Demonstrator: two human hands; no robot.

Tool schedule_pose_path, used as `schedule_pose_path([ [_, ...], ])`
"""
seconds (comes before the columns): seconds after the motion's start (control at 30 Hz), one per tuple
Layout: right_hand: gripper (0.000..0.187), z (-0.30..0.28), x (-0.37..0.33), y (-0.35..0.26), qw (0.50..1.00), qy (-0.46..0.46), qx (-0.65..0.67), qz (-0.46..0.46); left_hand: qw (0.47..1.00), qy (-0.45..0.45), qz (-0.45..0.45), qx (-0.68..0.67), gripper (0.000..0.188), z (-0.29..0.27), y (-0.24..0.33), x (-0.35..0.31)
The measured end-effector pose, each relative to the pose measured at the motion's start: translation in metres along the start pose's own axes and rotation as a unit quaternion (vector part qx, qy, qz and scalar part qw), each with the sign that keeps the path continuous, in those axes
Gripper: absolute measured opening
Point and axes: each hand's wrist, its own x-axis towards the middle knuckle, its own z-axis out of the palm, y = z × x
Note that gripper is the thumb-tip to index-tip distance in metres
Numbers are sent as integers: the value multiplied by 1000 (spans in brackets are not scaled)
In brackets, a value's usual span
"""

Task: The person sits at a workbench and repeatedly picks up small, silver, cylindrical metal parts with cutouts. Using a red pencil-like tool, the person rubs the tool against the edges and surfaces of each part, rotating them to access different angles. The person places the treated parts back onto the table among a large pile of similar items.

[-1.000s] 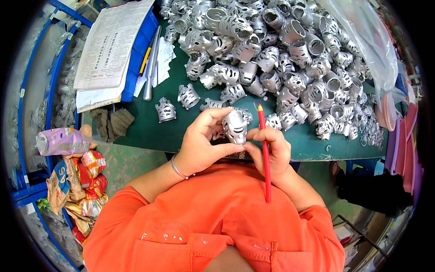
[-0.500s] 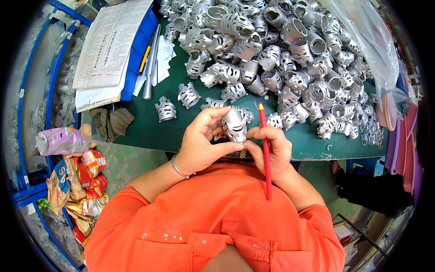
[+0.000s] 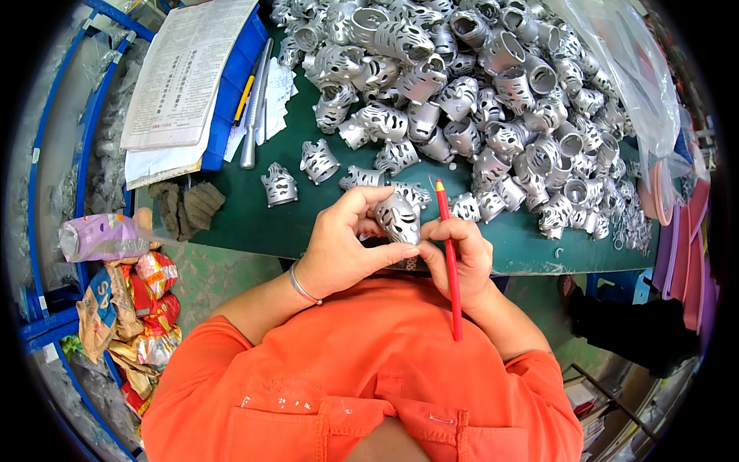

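Observation:
Between my two hands is a silver metal sleeve with cut-out slots, tilted. My left hand is closed round its left side, thumb along the bottom. My right hand is closed on a red pencil-shaped tool that stands nearly upright, with a yellowish upper end and a thin hooked tip. The right thumb and fingertips meet the sleeve's lower right edge. Just beyond my hands lie loose sleeves of the same kind, one slotted sleeve and another standing apart on the left.
A large heap of silver sleeves covers the back of the green table. Small metal rings lie at its right. Left are a blue tray with newspaper, a metal rod-like tool and a grey cloth.
The silver sleeve has turned in my fingers, so a different slotted side faces up. The red tool's top has shifted slightly left. Both hands keep their hold.

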Motion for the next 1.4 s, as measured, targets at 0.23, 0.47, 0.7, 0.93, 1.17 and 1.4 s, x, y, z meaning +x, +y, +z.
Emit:
schedule_pose_path([
  [0.23, 30, -3, 1, 21, 993, -27, -4, -113, 990, -12, 13, 142, 67, 0, 5, -5],
  [0.47, 30, 0, 3, 30, 986, -24, -15, -163, 994, 41, 80, 58, 66, 5, -14, -7],
  [0.7, 27, 1, 1, 28, 986, -13, -36, -161, 993, 5, 112, 42, 69, 3, -21, -8],
  [0.93, 30, 3, -2, 28, 984, -12, -58, -169, 987, 13, 158, 38, 69, 5, -30, -10],
  [1.17, 32, 5, -5, 28, 983, 23, -75, -169, 983, 26, 183, -2, 65, 11, -30, -9],
  [1.4, 31, 6, -3, 29, 977, 31, -90, -189, 980, 49, 192, -26, 51, 14, -33, -12],
])
